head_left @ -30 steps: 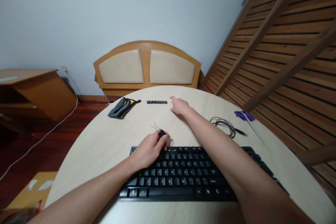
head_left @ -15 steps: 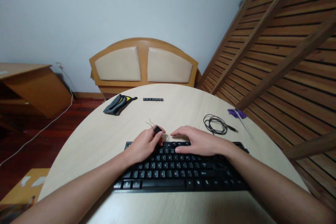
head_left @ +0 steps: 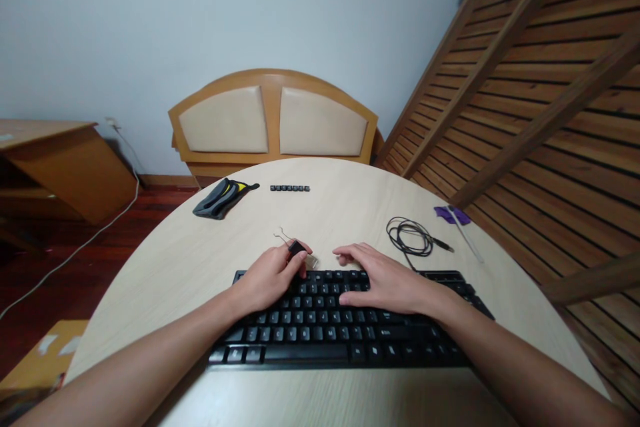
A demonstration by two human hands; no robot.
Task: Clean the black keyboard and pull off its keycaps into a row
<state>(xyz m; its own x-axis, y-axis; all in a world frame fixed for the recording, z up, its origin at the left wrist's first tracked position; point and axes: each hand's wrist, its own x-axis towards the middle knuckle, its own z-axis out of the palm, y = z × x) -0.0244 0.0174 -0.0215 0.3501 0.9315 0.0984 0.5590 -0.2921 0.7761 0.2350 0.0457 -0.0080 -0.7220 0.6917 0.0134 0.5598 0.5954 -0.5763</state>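
My left hand (head_left: 267, 278) is closed around a keycap puller (head_left: 297, 248) with a black body, over the top left of the black keyboard (head_left: 305, 354). Thin wire prongs stick out of the tool at the far left, and a metal clip end points right. My right hand (head_left: 383, 278) hovers above the upper right keys, thumb and fingers apart, nothing visible between them. It hides part of the keyboard's top rows. Farther back lies a short row of several loose black keycaps (head_left: 290, 188).
A grey and yellow pouch (head_left: 223, 199) lies at the table's back left. Right of the keyboard are a coiled black USB cable (head_left: 411, 238), a purple cloth (head_left: 453, 215) and a thin white stick (head_left: 467, 238). Behind the round table (head_left: 345, 193) stands a padded wooden headboard (head_left: 274, 117).
My right hand has drawn slightly toward me, with thumb and fingers farther apart. The left hand keeps its hold on the keycap puller and has shifted a little left in view.
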